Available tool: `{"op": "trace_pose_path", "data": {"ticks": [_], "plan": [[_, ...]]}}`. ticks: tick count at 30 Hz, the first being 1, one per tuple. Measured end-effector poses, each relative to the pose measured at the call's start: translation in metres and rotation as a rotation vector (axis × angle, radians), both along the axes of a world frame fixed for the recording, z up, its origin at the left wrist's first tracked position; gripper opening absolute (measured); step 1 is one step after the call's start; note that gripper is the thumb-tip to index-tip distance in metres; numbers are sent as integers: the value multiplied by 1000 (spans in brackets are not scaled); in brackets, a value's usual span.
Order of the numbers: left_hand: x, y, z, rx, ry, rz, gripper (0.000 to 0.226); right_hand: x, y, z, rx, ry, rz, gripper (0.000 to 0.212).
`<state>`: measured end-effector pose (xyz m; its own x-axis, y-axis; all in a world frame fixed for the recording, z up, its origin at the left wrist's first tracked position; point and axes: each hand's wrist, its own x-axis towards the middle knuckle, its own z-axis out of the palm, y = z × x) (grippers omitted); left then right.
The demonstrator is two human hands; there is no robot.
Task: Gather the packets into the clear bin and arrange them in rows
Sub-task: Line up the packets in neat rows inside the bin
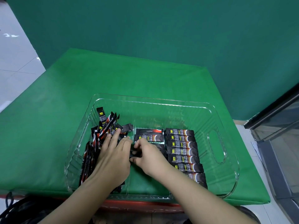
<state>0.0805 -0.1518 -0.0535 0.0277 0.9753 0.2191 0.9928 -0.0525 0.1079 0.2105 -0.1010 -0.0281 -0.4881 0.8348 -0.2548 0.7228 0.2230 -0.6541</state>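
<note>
A clear plastic bin [215, 120] stands on a green cloth-covered table. On its right side, several black coffee packets [182, 145] lie side by side in a neat row. A shorter second row of packets [149, 135] lies in the middle. A loose heap of packets [103, 126] leans against the bin's left wall. My left hand [113, 152] rests flat on that heap, fingers straight. Just beside it, my right hand [145, 155] pinches a packet [133, 153] with curled fingers at the near end of the middle row; the hand hides most of that packet.
The green table [64, 102] stretches left of and behind the bin. A green backdrop rises behind it. A dark glass-fronted cabinet [278, 126] stands at the right. Black cables [19, 209] lie at the lower left, below the table's front edge.
</note>
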Motion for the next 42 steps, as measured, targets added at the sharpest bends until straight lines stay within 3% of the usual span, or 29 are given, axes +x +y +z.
{"op": "trace_pose_path", "data": {"ticks": [3,8,11,15,19,25,35,42], "plan": [[-1,1,-1,-10,-19,10,47,-6,-3,3,-26,16,-25,34],[0,0,2,-30,-54,-13,50,2,-4,6,139,-81,-26,29],[0,0,1,-50,-69,-23,50,18,-2,10,182,-65,184,13],[1,-1,8,-92,-92,9,56,30,-1,2,271,-96,507,35],[2,-1,9,-82,-142,26,57,27,-3,-2,345,-127,651,45],[4,-2,12,-88,-136,12,53,26,-5,-4,391,-206,714,51],[2,-2,10,-75,-112,19,53,34,-4,-6,501,-181,678,9],[6,-1,15,-96,-79,19,55,41,-11,6,498,-325,624,27]]}}
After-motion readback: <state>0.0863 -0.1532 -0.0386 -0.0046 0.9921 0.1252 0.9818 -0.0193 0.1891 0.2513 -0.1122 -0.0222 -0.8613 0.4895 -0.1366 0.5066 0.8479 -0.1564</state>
